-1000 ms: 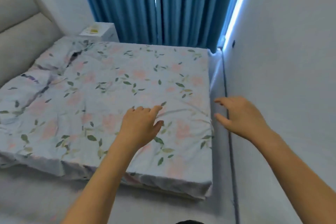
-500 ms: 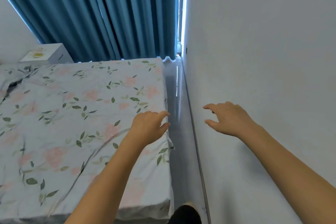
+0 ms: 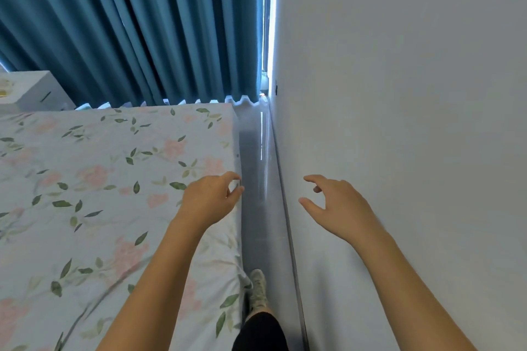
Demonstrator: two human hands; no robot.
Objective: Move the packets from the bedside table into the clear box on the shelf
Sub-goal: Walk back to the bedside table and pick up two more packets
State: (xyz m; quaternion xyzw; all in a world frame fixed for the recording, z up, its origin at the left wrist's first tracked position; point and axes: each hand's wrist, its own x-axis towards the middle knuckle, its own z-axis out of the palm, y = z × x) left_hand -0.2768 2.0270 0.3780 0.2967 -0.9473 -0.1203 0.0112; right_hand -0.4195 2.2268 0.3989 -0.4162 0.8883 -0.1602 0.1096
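- Blue curtains (image 3: 137, 25) hang in folds across the far end of the room, with a thin bright strip of daylight along their right edge.
- White wall (image 3: 413, 94) fills the right side of the view, running down to a skirting line at the floor.
- A bed (image 3: 99, 194) with a pale sheet printed in pink flowers and green leaves takes up the left and centre.
- Between the bed and the wall lies a narrow strip of glossy grey floor (image 3: 258, 157).
- The bedside table (image 3: 34, 91), white, stands at the far left just beyond the bed's top corner, against the curtains.
- On its top, cut by the frame's left edge, sits something pale with a yellow patch, likely the packets (image 3: 5, 88); too small and cropped to tell how many.
- The left hand (image 3: 211, 196) is held out over the bed's right edge, fingers loosely curled, thumb and forefinger close together, grasping nothing.
- The right hand (image 3: 339, 206) is held out in front of the wall, fingers relaxed and spread, thumb apart, holding nothing.
- Both forearms are bare.
- Below, one foot in a light shoe (image 3: 258, 291) stands on the floor strip beside the bed, with a dark trouser leg above it.
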